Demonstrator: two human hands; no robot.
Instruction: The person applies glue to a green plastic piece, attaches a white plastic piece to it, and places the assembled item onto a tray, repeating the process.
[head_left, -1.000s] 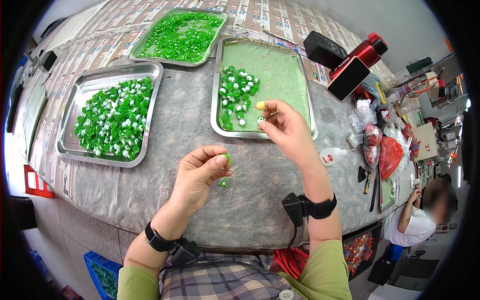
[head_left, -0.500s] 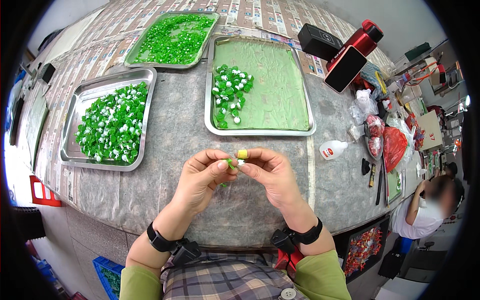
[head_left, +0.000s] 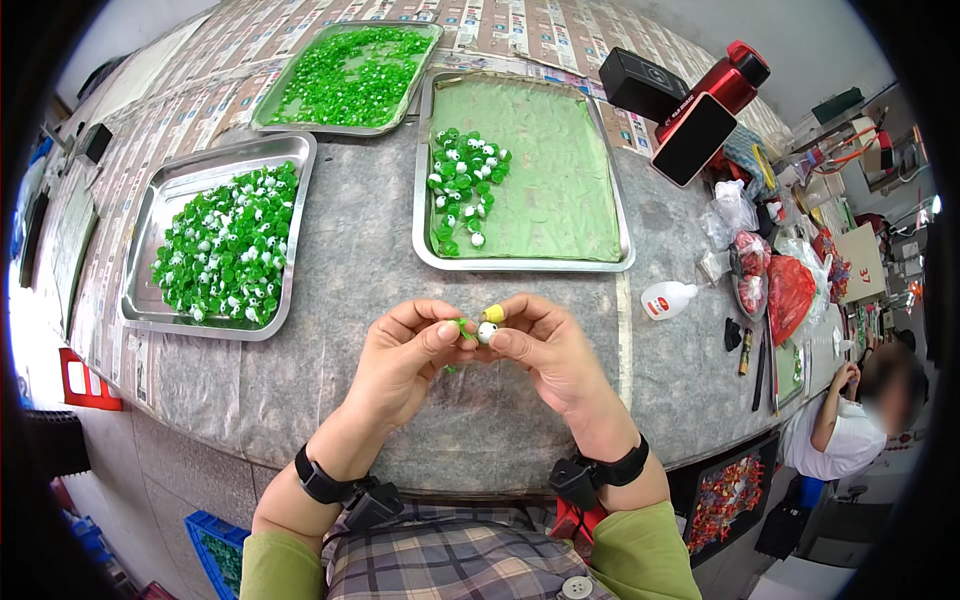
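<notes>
Left of the green-lined tray (head_left: 555,170), a metal tray (head_left: 170,195) is holding a heap of green-and-white pieces (head_left: 225,245). Adjoining the lined tray's far left corner, a second tray (head_left: 320,129) is carrying loose green pieces (head_left: 350,70). On the near side of the lined tray, above the bench (head_left: 360,220), the left hand (head_left: 400,350) is pinching a green piece (head_left: 463,328) between closed thumb and fingertips. Just beside it, the white bead (head_left: 487,333) is facing the green piece; contact cannot be determined. The right hand (head_left: 555,355) is gripping this bead between thumb and forefinger, one finger wearing a yellow cover (head_left: 493,313). Right of the lined tray, a white bottle (head_left: 668,299) is lying near its corner, and a phone (head_left: 693,138) is leaning farther back.
</notes>
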